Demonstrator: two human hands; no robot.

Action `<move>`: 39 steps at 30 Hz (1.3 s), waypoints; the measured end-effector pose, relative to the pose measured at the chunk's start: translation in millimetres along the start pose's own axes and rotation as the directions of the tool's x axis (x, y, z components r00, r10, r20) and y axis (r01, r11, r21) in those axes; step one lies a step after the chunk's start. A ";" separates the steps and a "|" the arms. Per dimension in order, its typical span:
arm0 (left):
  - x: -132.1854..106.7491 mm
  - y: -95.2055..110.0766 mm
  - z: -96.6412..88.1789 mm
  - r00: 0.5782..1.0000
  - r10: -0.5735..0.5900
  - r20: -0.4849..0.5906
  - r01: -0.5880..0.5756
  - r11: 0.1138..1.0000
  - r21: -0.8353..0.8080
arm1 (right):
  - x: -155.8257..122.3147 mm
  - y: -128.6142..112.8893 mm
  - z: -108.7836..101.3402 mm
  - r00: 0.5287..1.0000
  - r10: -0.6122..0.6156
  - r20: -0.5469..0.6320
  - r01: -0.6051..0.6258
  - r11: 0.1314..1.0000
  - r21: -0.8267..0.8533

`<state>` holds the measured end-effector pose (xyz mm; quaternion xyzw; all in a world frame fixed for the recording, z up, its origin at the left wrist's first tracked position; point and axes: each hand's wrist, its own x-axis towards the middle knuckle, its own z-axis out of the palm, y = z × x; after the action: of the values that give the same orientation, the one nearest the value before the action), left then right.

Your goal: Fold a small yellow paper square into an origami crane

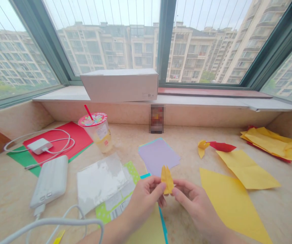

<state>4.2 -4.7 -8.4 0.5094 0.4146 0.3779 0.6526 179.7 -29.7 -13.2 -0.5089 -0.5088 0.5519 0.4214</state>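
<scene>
A small folded orange-yellow paper piece (167, 179) is held upright between both my hands low in the middle of the view. My left hand (142, 200) pinches its left side with thumb and fingers. My right hand (196, 203) pinches its right side with fingertips. Under my hands lie a yellow sheet (148, 230) and a teal sheet edge (162, 220). Just beyond the hands a lilac paper square (158, 156) rests on the stone sill.
Large yellow sheets (234, 200) lie at the right, with folded yellow and red pieces (213, 146) and a crumpled paper pile (271, 143) behind. At the left are a drink cup with straw (99, 130), power bank (50, 179), charger on red paper (38, 145), plastic packaging (99, 179). A white box (120, 84) sits by the window.
</scene>
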 end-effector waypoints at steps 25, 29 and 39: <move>-4.4 -3.2 1.3 0.999 0.018 0.041 -0.019 0.999 0.033 | -4.8 10.0 7.7 0.976 -0.125 -0.177 0.103 0.987 -0.127; -4.0 -5.1 0.8 0.998 0.022 0.055 -0.024 0.999 0.042 | -5.2 10.9 7.4 0.957 -0.210 -0.201 0.178 0.970 -0.164; -2.9 -12.1 0.1 0.994 0.021 0.104 -0.029 0.997 0.076 | -3.9 8.4 2.2 0.917 -0.342 -0.205 0.278 0.917 -0.286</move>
<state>4.1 -9.8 -19.7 0.5582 0.3882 0.3431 0.6481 178.5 -34.9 -21.1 -0.5358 -0.5919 0.3398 0.4972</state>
